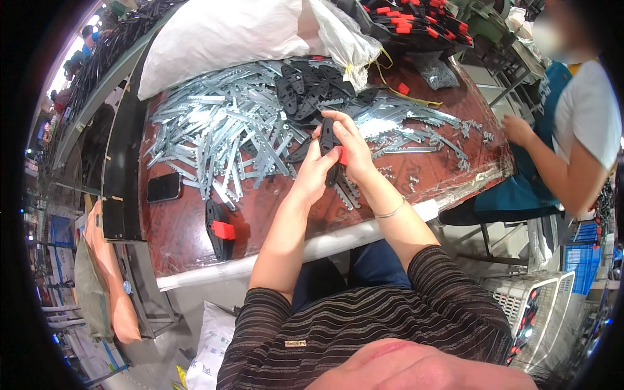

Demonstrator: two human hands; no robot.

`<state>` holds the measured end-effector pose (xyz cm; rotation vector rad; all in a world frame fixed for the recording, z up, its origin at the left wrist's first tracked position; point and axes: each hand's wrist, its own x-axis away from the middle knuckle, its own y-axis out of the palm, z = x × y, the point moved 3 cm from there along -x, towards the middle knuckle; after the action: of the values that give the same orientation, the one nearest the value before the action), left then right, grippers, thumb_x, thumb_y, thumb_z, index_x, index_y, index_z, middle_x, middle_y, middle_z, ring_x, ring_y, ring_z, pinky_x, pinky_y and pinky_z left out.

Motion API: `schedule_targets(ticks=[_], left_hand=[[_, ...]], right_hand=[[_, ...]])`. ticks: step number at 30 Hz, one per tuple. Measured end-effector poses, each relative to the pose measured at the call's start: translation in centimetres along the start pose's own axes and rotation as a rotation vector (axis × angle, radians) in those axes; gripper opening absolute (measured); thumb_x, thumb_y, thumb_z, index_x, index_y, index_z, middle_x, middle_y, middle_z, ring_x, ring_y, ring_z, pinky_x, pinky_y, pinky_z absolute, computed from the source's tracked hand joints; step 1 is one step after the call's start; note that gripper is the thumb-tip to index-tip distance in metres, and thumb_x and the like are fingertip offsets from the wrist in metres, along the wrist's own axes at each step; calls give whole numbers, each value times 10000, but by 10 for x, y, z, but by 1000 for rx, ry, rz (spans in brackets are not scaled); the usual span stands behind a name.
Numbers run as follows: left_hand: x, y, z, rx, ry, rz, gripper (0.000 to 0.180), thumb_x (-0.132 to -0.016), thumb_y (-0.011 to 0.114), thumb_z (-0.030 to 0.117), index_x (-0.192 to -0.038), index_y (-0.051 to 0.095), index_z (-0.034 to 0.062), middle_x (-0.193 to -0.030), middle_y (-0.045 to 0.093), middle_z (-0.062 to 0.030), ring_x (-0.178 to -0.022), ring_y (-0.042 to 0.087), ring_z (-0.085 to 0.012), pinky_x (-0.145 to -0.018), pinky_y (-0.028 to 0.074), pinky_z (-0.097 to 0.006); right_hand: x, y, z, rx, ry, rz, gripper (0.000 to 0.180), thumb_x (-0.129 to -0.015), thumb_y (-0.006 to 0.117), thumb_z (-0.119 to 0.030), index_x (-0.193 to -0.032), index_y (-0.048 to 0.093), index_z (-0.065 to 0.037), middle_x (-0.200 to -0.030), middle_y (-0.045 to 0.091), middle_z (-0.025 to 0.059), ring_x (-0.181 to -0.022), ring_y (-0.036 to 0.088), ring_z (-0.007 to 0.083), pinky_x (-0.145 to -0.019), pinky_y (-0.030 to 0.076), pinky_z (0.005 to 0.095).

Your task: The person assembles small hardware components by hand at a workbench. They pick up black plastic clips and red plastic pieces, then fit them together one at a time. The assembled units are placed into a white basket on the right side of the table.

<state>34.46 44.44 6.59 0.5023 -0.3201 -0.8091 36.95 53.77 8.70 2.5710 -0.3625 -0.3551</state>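
Observation:
Both hands meet over the table, closed round a black plastic clamp piece with a red part (327, 135). My left hand (313, 174) presses it from the left, thumb near the red part. My right hand (355, 148) wraps it from the right. The fingers hide much of the piece. Beyond them lie a heap of black plastic pieces (305, 91) and a big pile of notched metal bars (227, 120). A black clamp body with a red part (220, 229) rests near the table's front left edge.
A dark phone (164, 188) lies at the left. Small springs (411, 180) are scattered to the right. White sacks (221, 42) and a bin of black-and-red pieces (409, 26) stand at the back. Another person (572, 130) sits at the right, by white crates (530, 299).

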Motion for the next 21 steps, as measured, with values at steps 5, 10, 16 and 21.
schedule_targets(ticks=[5, 10, 16, 21], left_hand=[[1, -2, -2, 4, 22, 20, 453, -939, 490, 122, -1353, 311, 88, -1203, 476, -32, -1100, 471, -126, -921, 396, -285], [2, 4, 2, -78, 15, 51, 460, -952, 462, 143, -1381, 300, 102, -1209, 483, -28, -1103, 475, -126, -928, 395, -292], [1, -1, -2, -46, 76, 54, 452, -946, 472, 140, -1369, 318, 104, -1191, 496, -25, -1094, 485, -124, -918, 402, -289], [10, 11, 7, -63, 85, -34, 639, -784, 560, -43, -1353, 290, 61, -1153, 474, -49, -1047, 499, -142, -889, 427, -291]], right_hand=[[2, 0, 1, 97, -3, -1, 337, -962, 421, -276, -1208, 443, -46, -973, 580, 101, -912, 560, 165, -831, 461, 291], [-1, -6, 3, 106, -45, -13, 332, -964, 413, -286, -1195, 440, -50, -962, 574, 98, -889, 557, 161, -816, 460, 287], [-1, -3, 11, 32, -50, -3, 373, -957, 415, -330, -1194, 445, -43, -952, 581, 99, -871, 570, 173, -803, 473, 304], [3, -1, -3, -45, 31, -61, 460, -974, 321, -411, -1228, 443, -47, -985, 588, 127, -896, 582, 205, -816, 489, 327]])
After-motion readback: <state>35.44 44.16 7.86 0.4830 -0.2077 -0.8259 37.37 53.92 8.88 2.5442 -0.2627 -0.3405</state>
